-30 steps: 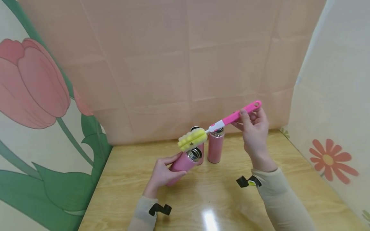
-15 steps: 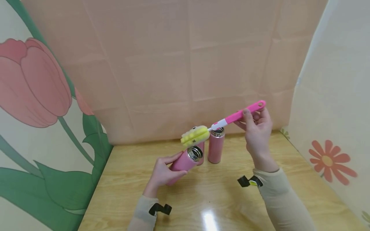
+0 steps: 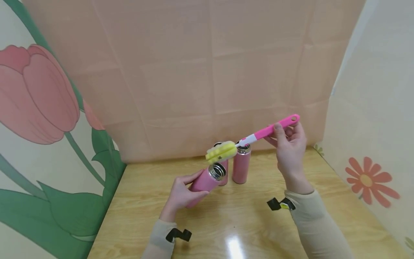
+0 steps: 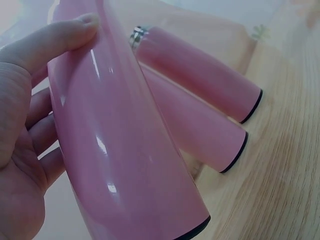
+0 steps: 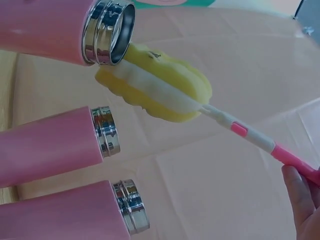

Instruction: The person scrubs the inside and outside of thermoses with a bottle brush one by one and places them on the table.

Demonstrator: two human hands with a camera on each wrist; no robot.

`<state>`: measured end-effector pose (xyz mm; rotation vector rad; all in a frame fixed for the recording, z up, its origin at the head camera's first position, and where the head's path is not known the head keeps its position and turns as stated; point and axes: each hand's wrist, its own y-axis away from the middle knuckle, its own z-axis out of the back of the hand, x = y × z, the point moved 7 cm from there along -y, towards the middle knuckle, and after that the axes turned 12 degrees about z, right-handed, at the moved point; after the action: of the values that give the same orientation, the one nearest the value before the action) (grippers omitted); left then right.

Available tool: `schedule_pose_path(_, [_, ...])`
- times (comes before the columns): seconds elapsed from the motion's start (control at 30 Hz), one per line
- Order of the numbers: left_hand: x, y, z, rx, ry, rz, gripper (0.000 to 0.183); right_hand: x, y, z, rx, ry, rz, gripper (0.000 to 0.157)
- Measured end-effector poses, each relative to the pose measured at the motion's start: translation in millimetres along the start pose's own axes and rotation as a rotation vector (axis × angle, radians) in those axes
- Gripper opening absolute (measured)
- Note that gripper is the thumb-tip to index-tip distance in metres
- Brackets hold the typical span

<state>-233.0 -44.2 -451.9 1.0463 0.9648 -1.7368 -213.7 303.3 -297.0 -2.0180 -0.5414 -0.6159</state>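
My left hand (image 3: 182,196) grips a pink metal bottle (image 3: 204,184) round its body, tilted with its uncapped mouth toward the right. In the left wrist view the thumb lies along the bottle (image 4: 115,130) and the fingers wrap behind it. With my right hand (image 3: 291,154) I pinch the pink handle of a bottle brush (image 3: 270,131). Its yellow and white sponge head (image 3: 221,153) is outside the bottle, just above the steel mouth. The right wrist view shows the sponge head (image 5: 155,85) beside the rim, overlapping it slightly, with the white neck leading down to the handle.
Behind the held bottle, two more uncapped pink bottles stand upright on the wooden table (image 3: 139,201), one of them (image 3: 241,165) to the right and the other (image 3: 225,172) partly hidden. A peach sheet (image 3: 161,79) hangs at the back. Flower-printed panels (image 3: 365,126) flank the table.
My right hand has shifted slightly to the right, carrying the brush, so its sponge head has moved right over the bottle's mouth. My left hand and its bottle have stayed nearly in place.
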Motion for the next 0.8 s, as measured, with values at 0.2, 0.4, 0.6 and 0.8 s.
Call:
schedule_pose_path(0.2, [0.2,0.6,0.8,0.000,0.004,0.001,0.067,-1.3,0.8,2.1,-0.001,0.006,-0.009,0.020])
schedule_pose_path(0.4, [3.0,1.2,0.3,0.002,-0.004,0.029,0.068,0.5,2.7,6.1,-0.004,0.018,0.004,0.019])
schedule_pose_path(0.6, [1.1,2.9,2.1,-0.005,0.013,0.025,0.067,-0.8,4.7,8.5,-0.015,0.005,0.011,0.022])
schedule_pose_path(0.8, [0.0,3.8,4.6,-0.017,0.013,-0.005,0.068,-1.5,7.3,10.3,-0.034,0.002,-0.002,0.016])
